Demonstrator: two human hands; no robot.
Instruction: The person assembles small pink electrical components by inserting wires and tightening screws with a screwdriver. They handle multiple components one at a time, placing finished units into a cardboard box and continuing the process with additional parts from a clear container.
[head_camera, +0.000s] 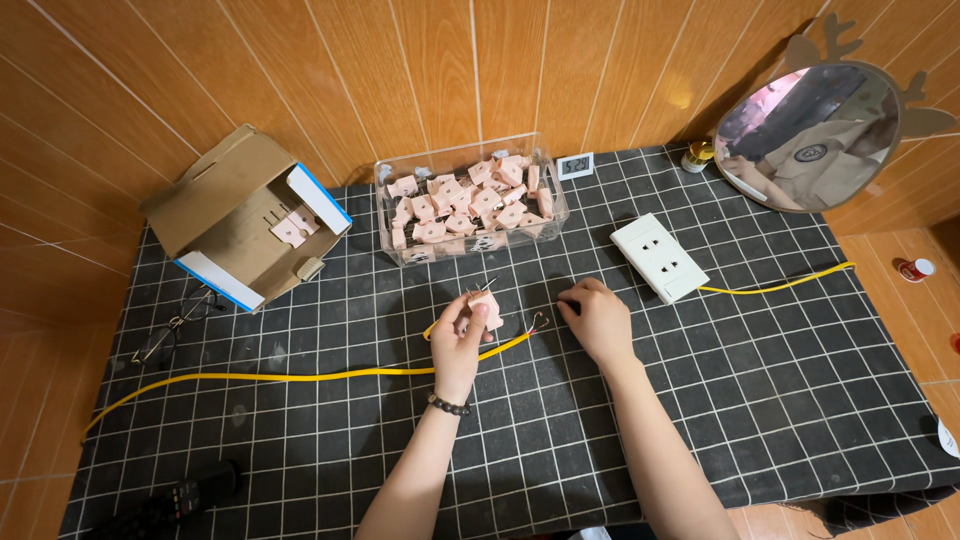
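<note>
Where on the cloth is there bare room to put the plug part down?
Free: between the white socket block and the right hand; also below the yellow cable. Crowded: around the clear box of pink parts and the cardboard box.

Counter (760, 400) under black grid cloth. On it: 1 clear bin (470, 205) of pink parts, 1 open cardboard box (245, 215), 1 white socket block (658, 257), yellow cable (290, 377), glasses (180, 322), oval mirror (808, 137), small clock (575, 165).
</note>
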